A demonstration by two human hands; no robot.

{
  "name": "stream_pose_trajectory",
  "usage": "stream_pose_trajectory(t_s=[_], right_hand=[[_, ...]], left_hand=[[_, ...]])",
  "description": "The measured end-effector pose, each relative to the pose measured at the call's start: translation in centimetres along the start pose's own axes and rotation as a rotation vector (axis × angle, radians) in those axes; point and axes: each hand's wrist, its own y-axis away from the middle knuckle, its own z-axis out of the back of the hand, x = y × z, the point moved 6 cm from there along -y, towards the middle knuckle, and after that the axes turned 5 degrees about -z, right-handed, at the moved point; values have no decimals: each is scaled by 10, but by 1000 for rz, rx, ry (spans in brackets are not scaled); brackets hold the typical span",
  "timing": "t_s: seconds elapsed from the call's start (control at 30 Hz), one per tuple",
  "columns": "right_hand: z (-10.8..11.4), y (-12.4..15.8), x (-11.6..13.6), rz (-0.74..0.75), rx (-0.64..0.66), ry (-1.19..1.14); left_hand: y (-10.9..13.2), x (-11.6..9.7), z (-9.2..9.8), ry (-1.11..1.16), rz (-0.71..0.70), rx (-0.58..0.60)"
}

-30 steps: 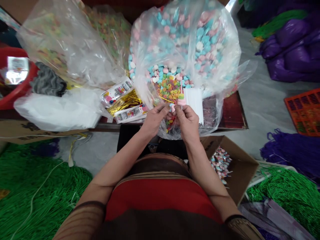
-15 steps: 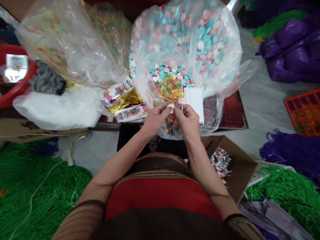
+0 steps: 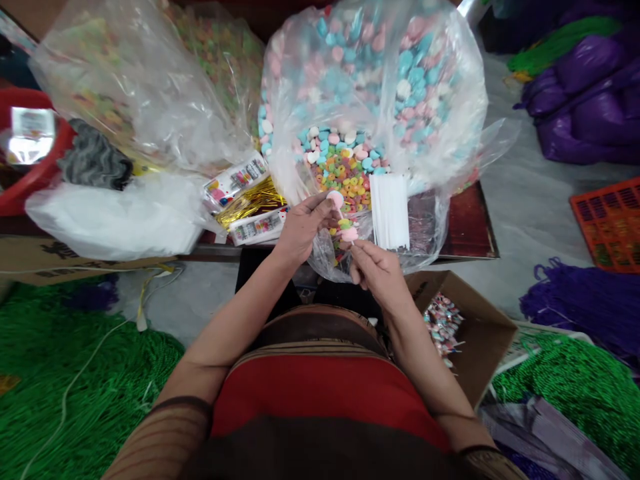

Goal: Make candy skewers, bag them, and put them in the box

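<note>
My left hand [image 3: 305,227] pinches a round pink marshmallow [image 3: 335,198] between thumb and fingers. With its fingertips my right hand [image 3: 377,267] grips the lower end of a white stick that carries a pink marshmallow [image 3: 349,235] and yellow-green gummy rings [image 3: 345,224]. The stick's upper end points at the marshmallow in my left hand; whether it has entered it I cannot tell. Just beyond my hands lies a heap of loose gummy rings [image 3: 345,175]. A bundle of white sticks [image 3: 390,210] lies to the right of them.
Behind stands a big clear bag of pink, blue and white marshmallows [image 3: 410,73]. Another bag of gummy rings [image 3: 100,67] is at left, near gold twist ties [image 3: 255,200] and printed packets [image 3: 257,227]. A cardboard box [image 3: 480,340] with wrapped sweets stands at lower right.
My right hand has moved down and to the right, with the stick now tilted and its sweets in plain view. My left hand has shifted slightly left, raising the marshmallow.
</note>
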Motion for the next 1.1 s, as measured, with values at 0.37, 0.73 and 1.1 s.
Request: stream_pose_trajectory(t_s=[0.37,0.73,1.1], right_hand=[[-1,1,4,18,-46,138],[-2,0,2,-23,-36,133],[-15,4,0,-125,-47,-107]], left_hand=[[-5,5,10,-137,-84,-49],[0,-5,12,-442,-251,-69],[16,-26,-2,-722,-447,-7]])
